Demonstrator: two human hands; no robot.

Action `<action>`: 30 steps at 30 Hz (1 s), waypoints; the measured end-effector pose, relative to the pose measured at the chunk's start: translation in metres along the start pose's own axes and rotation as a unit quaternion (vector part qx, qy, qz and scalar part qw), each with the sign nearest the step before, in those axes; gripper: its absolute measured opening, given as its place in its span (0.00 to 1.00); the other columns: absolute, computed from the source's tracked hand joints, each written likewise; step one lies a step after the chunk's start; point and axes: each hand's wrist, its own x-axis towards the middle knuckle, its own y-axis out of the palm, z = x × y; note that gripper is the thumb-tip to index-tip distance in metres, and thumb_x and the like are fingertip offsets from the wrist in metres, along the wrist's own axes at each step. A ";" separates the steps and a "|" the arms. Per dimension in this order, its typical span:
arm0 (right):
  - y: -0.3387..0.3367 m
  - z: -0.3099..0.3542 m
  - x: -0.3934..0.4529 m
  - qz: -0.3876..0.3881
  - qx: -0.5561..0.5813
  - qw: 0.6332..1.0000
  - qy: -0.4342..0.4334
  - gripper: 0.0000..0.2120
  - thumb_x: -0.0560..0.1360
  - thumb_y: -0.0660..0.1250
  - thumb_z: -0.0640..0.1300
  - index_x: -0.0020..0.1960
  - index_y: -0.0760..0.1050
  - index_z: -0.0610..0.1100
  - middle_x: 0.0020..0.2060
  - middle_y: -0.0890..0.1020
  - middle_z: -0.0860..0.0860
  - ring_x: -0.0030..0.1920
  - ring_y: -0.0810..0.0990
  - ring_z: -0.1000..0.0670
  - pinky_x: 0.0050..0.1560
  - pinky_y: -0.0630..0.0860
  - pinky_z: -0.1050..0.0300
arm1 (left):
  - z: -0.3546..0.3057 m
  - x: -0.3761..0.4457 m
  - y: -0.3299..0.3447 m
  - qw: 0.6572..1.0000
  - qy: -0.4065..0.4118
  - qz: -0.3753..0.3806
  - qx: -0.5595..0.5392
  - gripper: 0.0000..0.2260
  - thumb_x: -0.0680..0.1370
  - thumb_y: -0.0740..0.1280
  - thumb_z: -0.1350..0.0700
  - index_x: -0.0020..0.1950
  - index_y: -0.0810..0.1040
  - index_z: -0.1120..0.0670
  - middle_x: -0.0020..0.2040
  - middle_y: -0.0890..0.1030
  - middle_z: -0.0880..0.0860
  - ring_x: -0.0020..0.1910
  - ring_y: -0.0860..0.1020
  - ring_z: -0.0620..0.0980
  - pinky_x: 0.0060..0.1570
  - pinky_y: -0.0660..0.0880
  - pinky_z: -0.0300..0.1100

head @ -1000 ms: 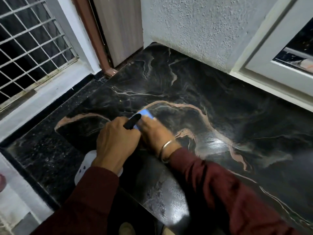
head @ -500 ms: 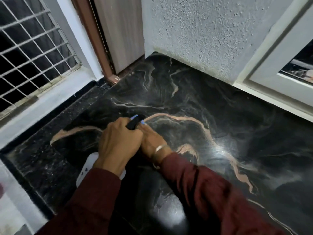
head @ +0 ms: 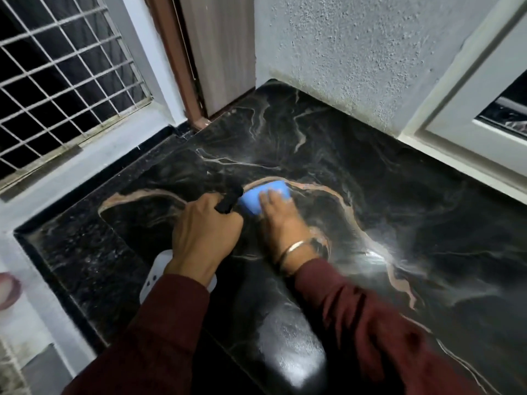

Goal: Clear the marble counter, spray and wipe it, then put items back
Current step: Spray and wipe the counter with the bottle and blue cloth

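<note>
At the centre of the frame, the right hand [head: 281,215] presses a blue cloth [head: 263,196] flat on the dark marble counter [head: 385,201], fingers extended over it. Just left of it, the left hand [head: 206,235] has its fingers clenched around a spray bottle [head: 159,269], white body below the wrist, black nozzle beside the cloth.

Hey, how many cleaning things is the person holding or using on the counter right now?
2. A spray bottle, gripped in the left hand near the counter's front left, and a blue cloth pressed flat under the right hand just beside it. Nothing else shows.
</note>
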 end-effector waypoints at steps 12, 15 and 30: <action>-0.075 -0.072 -0.121 -0.035 0.013 0.968 0.249 0.26 0.78 0.51 0.50 0.69 0.68 0.34 0.67 0.71 0.35 0.66 0.71 0.36 0.67 0.65 0.41 | 0.033 -0.063 -0.030 0.999 0.032 0.006 -0.015 0.08 0.75 0.64 0.57 0.35 0.74 0.52 0.35 0.75 0.51 0.39 0.74 0.57 0.41 0.67 0.45; -0.056 -0.018 -0.140 -0.028 0.026 0.975 0.218 0.28 0.78 0.49 0.49 0.68 0.67 0.32 0.67 0.71 0.34 0.67 0.70 0.34 0.69 0.62 0.42 | 0.037 -0.082 -0.033 0.999 0.038 0.022 -0.010 0.07 0.73 0.64 0.57 0.36 0.74 0.55 0.35 0.75 0.53 0.39 0.74 0.61 0.41 0.68 0.46; -0.051 0.003 -0.164 -0.013 0.012 0.993 0.118 0.27 0.76 0.47 0.45 0.66 0.68 0.27 0.64 0.71 0.30 0.65 0.70 0.31 0.67 0.64 0.36 | 0.065 -0.157 0.013 0.998 -0.020 -0.013 -0.063 0.10 0.73 0.65 0.59 0.32 0.71 0.55 0.32 0.75 0.54 0.37 0.74 0.62 0.37 0.66 0.47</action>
